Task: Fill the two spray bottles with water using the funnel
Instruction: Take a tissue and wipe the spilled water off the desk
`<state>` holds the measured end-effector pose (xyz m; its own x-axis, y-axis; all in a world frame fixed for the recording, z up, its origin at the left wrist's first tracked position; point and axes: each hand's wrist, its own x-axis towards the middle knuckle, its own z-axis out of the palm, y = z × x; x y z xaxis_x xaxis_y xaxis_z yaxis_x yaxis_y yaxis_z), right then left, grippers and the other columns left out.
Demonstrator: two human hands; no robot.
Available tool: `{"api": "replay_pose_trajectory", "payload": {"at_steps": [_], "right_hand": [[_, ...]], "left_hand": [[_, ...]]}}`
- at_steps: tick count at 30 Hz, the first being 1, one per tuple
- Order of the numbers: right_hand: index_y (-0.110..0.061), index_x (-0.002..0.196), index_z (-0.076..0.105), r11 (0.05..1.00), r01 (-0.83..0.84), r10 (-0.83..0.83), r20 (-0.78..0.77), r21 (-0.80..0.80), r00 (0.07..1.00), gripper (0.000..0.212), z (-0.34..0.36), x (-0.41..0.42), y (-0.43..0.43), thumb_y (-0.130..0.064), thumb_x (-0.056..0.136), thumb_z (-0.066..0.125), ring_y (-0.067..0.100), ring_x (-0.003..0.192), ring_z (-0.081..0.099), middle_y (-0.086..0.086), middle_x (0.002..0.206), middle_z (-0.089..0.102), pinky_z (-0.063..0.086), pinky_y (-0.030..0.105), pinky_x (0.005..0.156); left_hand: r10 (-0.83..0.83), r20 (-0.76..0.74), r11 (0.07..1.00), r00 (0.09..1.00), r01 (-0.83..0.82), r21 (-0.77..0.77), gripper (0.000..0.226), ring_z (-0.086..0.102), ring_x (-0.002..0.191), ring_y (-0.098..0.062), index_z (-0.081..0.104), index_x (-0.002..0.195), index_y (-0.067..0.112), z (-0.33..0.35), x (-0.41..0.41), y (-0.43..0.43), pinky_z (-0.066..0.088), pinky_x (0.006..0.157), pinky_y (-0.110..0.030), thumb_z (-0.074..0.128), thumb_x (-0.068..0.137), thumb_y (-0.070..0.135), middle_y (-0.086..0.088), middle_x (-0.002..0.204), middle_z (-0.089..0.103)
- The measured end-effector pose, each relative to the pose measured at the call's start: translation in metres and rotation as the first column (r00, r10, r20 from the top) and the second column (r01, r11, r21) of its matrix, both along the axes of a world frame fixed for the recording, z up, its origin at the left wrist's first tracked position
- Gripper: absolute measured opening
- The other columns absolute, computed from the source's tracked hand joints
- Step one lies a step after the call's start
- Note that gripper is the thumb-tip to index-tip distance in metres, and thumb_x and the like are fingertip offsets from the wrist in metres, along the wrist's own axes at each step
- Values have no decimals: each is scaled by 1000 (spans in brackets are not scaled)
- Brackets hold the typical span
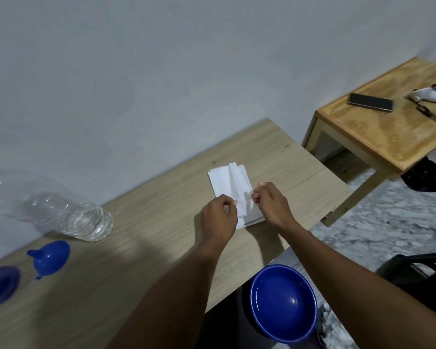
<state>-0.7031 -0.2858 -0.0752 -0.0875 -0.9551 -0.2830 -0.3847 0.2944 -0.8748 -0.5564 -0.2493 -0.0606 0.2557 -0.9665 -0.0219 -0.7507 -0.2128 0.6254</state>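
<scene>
A white stack of paper tissues lies on the light wooden table. My left hand and my right hand both pinch a thin tissue sheet at the stack's near end. A blue funnel lies on its side at the table's left. A dark blue rounded object sits at the far left edge, partly cut off. A clear plastic bottle with a little water stands at the left, blurred. No spray bottle is plainly visible.
A blue bowl with water in it sits below the table's near edge, by my lap. A second wooden table at right carries a phone and a white device. A grey wall runs behind; marble floor at right.
</scene>
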Motion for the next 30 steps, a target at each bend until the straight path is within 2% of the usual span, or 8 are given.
{"api": "replay_pose_trajectory", "payload": {"at_steps": [2, 5, 8, 12, 16, 21, 27, 30], "right_hand": [[-21, 102, 53, 999, -49, 48, -65, -7, 997, 36, 1, 0, 2, -49, 104, 31, 15, 93, 58, -11, 94, 57, 53, 42, 89], [-18, 106, 52, 995, -95, 93, -94, -16, 991, 40, 7, 0, 5, -50, 104, 29, 19, 95, 58, -4, 97, 58, 52, 43, 86], [-15, 112, 51, 987, -161, 155, -148, -27, 977, 41, 13, 2, 8, -49, 105, 28, 22, 94, 57, 1, 101, 58, 47, 38, 79], [-12, 111, 50, 974, -220, 204, -237, -47, 950, 44, 16, 11, 10, -50, 105, 29, 26, 94, 56, 5, 103, 59, 45, 38, 79], [-12, 121, 49, 970, -244, 232, -236, -23, 944, 44, 17, 14, 12, -48, 105, 30, 23, 96, 53, 3, 109, 54, 43, 35, 82], [-15, 107, 54, 955, -284, 247, -298, -86, 922, 38, 4, 13, 17, -48, 103, 36, 23, 95, 57, 5, 110, 61, 44, 34, 78], [-10, 126, 54, 952, -299, 256, -347, -73, 902, 46, -3, 16, 16, -47, 101, 42, 31, 115, 55, 13, 128, 59, 48, 43, 96], [-10, 129, 52, 946, -319, 275, -375, -62, 885, 45, -3, 18, 16, -44, 100, 46, 34, 120, 52, 16, 131, 56, 45, 43, 98]], "left_hand": [[86, -59, 996, 995, -86, 0, 9, 60, 79, -9, 66, 94, 22, 4, -1, 0, 38, 66, -24, 58, 96, 24, 10, 89, 70], [212, -191, 975, 959, -220, -27, 10, 64, 82, -23, 62, 95, 16, 6, 5, -3, 39, 64, -28, 53, 95, 12, -2, 84, 68], [301, -202, 952, 932, -307, -1, 24, 64, 93, -27, 59, 115, 16, 15, 19, -4, 38, 69, -28, 48, 94, 9, -6, 98, 70], [323, -225, 946, 919, -315, 72, 33, 63, 102, -24, 57, 123, 21, 32, 35, 7, 36, 71, -26, 48, 92, 11, -1, 111, 69], [303, -232, 953, 924, -294, 73, 50, 53, 97, -14, 44, 139, 33, 44, 40, 22, 30, 72, -20, 45, 95, 10, 8, 113, 57], [361, -196, 932, 912, -348, 99, 38, 63, 98, -18, 69, 112, 26, 39, 54, 28, 34, 71, -18, 46, 90, 6, 3, 116, 70], [463, -318, 884, 827, -456, 104, 16, 61, 88, -14, 70, 99, 24, 35, 67, 41, 38, 73, -22, 65, 86, 31, 9, 98, 68], [419, -342, 905, 841, -415, 90, 21, 60, 81, -14, 67, 106, 22, 29, 71, 45, 40, 69, -18, 72, 85, 24, 4, 95, 68]]}}
